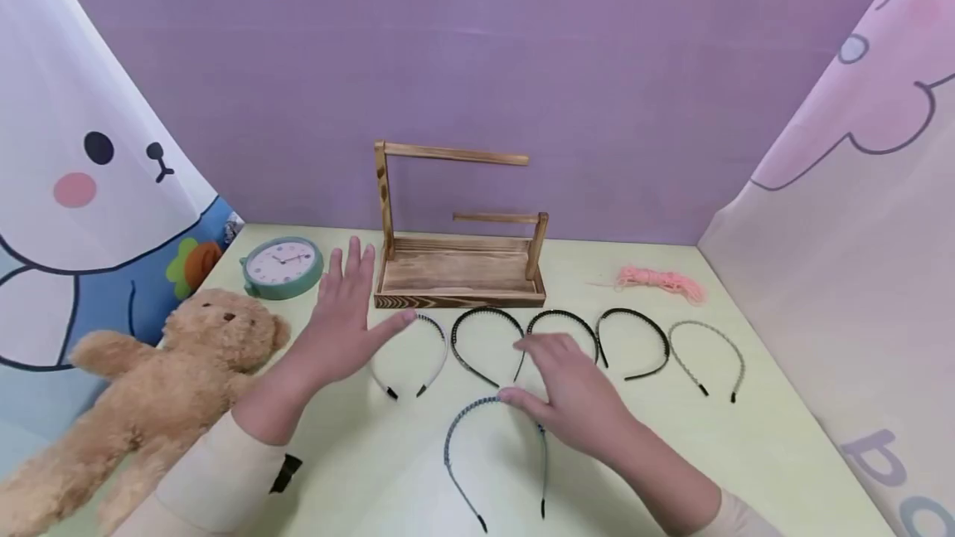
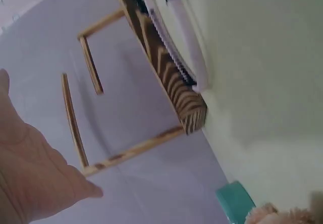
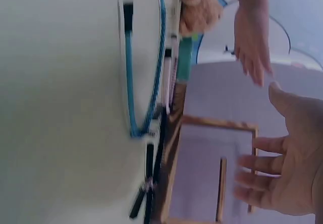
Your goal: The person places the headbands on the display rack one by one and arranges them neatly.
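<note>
My left hand (image 1: pixel 343 326) hovers with fingers spread and straight, left of a white headband (image 1: pixel 442 355). My right hand (image 1: pixel 574 396) hangs over the upper part of a blue headband (image 1: pixel 448 437) and holds nothing; its fingers are slightly bent in the head view and extended in the right wrist view. Behind the blue headband stands a row: the white one, three black headbands (image 1: pixel 488 309) and a grey twisted headband (image 1: pixel 734 342). The right hand partly covers the middle black headband (image 1: pixel 563 313). A wooden rack (image 1: pixel 458 302) with two horizontal bars is behind the row.
A teal clock (image 1: pixel 298 282) lies at the back left, beside a brown teddy bear (image 1: pixel 160 404). A pink bundle of yarn (image 1: pixel 660 280) is at the back right. Purple backing and printed curtains surround the pale table (image 1: pixel 358 471).
</note>
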`<action>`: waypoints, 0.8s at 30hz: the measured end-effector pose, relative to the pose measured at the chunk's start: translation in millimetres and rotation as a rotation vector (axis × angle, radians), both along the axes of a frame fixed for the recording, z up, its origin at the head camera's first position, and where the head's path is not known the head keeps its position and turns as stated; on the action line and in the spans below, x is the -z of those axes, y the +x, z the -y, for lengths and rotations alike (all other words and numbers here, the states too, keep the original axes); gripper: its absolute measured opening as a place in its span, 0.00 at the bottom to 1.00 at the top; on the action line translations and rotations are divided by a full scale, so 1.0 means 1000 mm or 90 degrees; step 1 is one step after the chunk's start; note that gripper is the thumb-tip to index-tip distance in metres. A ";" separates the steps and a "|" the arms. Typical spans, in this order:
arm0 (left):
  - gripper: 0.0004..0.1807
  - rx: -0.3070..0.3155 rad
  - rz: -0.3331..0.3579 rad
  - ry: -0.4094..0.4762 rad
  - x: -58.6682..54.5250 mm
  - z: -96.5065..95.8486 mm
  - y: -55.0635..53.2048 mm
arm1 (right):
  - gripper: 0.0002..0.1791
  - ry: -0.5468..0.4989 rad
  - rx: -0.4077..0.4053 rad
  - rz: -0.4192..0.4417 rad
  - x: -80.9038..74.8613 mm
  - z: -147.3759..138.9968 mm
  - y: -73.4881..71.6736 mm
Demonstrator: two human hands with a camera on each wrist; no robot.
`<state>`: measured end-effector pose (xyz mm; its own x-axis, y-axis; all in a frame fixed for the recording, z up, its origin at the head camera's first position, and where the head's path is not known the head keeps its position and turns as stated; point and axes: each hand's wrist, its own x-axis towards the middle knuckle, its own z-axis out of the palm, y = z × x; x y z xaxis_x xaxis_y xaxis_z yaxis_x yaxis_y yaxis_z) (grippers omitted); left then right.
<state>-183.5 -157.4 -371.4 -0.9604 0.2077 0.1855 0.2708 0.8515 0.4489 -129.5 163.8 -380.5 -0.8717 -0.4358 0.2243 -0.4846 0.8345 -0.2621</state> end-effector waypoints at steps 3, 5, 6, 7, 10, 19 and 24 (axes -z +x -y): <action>0.57 -0.011 0.015 0.023 -0.007 0.001 -0.008 | 0.36 -0.005 -0.030 0.062 0.003 0.011 0.011; 0.57 -0.015 0.026 0.039 -0.011 -0.001 -0.013 | 0.36 0.000 -0.050 0.113 0.007 0.018 0.016; 0.57 -0.016 0.032 0.048 -0.013 -0.002 -0.016 | 0.36 0.002 -0.059 0.143 0.009 0.022 0.018; 0.57 -0.016 0.039 0.056 -0.014 -0.003 -0.019 | 0.35 0.005 -0.069 0.171 0.011 0.025 0.020; 0.58 -0.014 0.063 0.073 -0.014 -0.007 -0.030 | 0.33 0.027 -0.085 0.226 0.017 0.036 0.023; 0.64 -0.017 0.139 0.083 -0.005 -0.003 -0.068 | 0.26 0.161 -0.115 0.219 0.036 0.066 0.028; 0.63 -0.045 0.201 0.080 0.009 0.007 -0.088 | 0.24 0.209 -0.115 0.194 0.040 0.079 0.031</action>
<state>-271.4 -164.2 -380.4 -0.9858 0.1325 -0.1032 0.0437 0.7958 0.6040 -98.3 84.9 -420.7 -0.7803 -0.5911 -0.2044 -0.5715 0.8066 -0.1510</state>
